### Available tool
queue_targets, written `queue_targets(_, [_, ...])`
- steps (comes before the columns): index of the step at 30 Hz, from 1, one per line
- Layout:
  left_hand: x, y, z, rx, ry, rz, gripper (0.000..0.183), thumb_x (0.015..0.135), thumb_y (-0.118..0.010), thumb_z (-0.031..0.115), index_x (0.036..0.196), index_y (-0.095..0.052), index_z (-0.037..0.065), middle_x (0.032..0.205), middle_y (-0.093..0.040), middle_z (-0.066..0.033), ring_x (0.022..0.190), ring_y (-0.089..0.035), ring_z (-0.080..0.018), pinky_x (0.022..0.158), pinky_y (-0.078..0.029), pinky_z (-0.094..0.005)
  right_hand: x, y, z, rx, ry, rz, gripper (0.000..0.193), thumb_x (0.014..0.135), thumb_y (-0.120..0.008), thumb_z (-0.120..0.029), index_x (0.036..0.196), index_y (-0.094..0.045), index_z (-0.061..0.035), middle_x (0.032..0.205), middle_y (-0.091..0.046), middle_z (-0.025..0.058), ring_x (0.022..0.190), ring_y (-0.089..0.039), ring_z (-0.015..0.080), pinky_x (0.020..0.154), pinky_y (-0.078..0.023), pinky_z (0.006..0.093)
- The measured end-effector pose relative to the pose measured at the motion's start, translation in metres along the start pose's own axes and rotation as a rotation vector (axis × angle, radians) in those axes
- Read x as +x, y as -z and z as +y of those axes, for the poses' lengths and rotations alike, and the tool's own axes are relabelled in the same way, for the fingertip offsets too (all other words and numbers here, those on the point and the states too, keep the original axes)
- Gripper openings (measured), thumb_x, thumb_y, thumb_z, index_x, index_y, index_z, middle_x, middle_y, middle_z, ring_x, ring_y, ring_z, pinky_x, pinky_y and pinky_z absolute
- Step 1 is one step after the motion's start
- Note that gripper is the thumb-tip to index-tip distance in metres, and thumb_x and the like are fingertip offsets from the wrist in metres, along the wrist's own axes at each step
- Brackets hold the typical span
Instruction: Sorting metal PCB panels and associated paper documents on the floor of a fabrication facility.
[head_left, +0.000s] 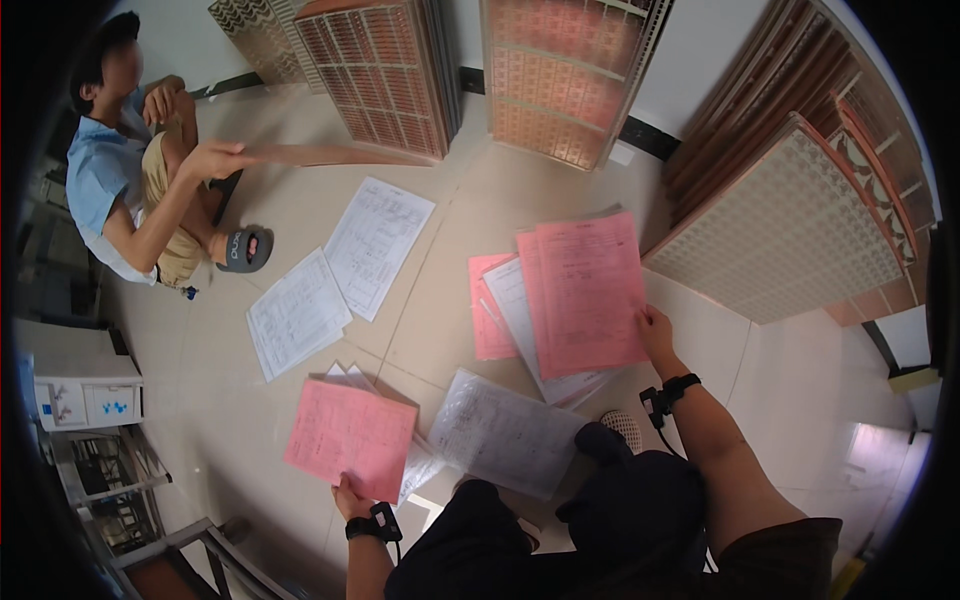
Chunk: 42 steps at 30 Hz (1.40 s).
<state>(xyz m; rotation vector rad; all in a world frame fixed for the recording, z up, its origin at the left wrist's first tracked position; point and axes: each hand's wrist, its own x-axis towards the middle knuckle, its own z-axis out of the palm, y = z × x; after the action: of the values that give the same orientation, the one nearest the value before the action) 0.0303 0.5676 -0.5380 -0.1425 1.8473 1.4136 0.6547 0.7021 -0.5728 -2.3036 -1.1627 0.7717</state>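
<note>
My left hand [351,498] pinches the lower edge of a pink printed sheet [350,435], with white papers [352,378] partly covered behind it. My right hand [656,334] is closed on the right edge of overlapping pink sheets [590,295]. Beneath those lie white papers [510,290] and another pink sheet [490,340], mostly covered. Between my hands, near my knees, a paper in a clear plastic sleeve [505,430] lies on the floor. Farther off, two white printed sheets [375,245] [298,315] overlap slightly on the tiles.
At the left a person [135,190] squats, one hand on a thin copper-coloured panel [330,155]. Patterned panels [370,80] [560,80] lean on the far wall, and more panels [780,220] stand at the right. A metal frame [200,560] and white box [85,390] are at the left.
</note>
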Motion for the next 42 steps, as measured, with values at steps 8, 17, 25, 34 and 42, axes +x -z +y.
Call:
queue_targets(8, [-0.014, -0.022, 0.004, 0.003, 0.032, 0.016, 0.024, 0.089, -0.047, 0.010, 0.111, -0.040, 0.004, 0.108, -0.050, -0.0121, 0.099, -0.050, -0.0251, 0.088, -0.042, -0.0453, 0.003, 0.003, 0.000, 0.469, 0.123, 0.075, 0.026, 0.088, -0.046, -0.012, 0.110, -0.057, -0.0055, 0.085, -0.062, 0.0106, 0.077, -0.057, 0.0187, 0.074, -0.046, 0.0276])
queue_targets(17, [0.010, 0.001, -0.005, 0.004, -0.022, 0.017, 0.024, 0.088, -0.050, 0.013, 0.110, -0.041, 0.006, 0.106, -0.050, -0.0106, 0.098, -0.050, -0.0243, 0.087, -0.043, -0.0443, -0.077, -0.027, -0.076, 0.612, -0.020, -0.873, 0.026, 0.089, -0.045, -0.019, 0.110, -0.057, -0.0083, 0.088, -0.056, 0.0028, 0.077, -0.050, 0.0104, 0.068, -0.043, 0.0237])
queue_targets(25, [0.002, -0.002, 0.002, 0.028, -0.027, 0.027, 0.023, 0.088, -0.050, 0.012, 0.109, -0.041, 0.006, 0.105, -0.051, -0.0092, 0.095, -0.051, -0.0234, 0.085, -0.044, -0.0433, -0.093, -0.088, -0.056, 0.135, 0.108, -0.803, 0.035, 0.083, -0.051, -0.024, 0.113, -0.054, -0.0056, 0.099, -0.061, 0.0145, 0.089, -0.058, 0.0252, 0.077, -0.046, 0.0346])
queue_targets(34, [0.005, -0.008, -0.005, 0.007, -0.010, 0.023, 0.024, 0.088, -0.050, 0.011, 0.110, -0.041, 0.006, 0.107, -0.051, -0.0102, 0.098, -0.050, -0.0240, 0.086, -0.043, -0.0445, 0.004, -0.047, 0.025, -0.062, 0.265, 0.132, 0.051, 0.073, -0.067, -0.025, 0.118, -0.050, -0.0063, 0.108, -0.054, 0.0171, 0.092, -0.055, 0.0287, 0.081, -0.046, 0.0363])
queue_targets(42, [-0.013, -0.020, 0.003, 0.025, -0.036, 0.031, 0.025, 0.088, -0.049, 0.011, 0.111, -0.041, 0.006, 0.109, -0.051, -0.0104, 0.100, -0.050, -0.0249, 0.086, -0.043, -0.0449, 0.011, -0.019, -0.004, -0.209, -0.201, -0.022, 0.079, 0.066, -0.073, -0.034, 0.132, -0.034, -0.0123, 0.127, -0.039, 0.0157, 0.114, -0.040, 0.0363, 0.094, -0.036, 0.0484])
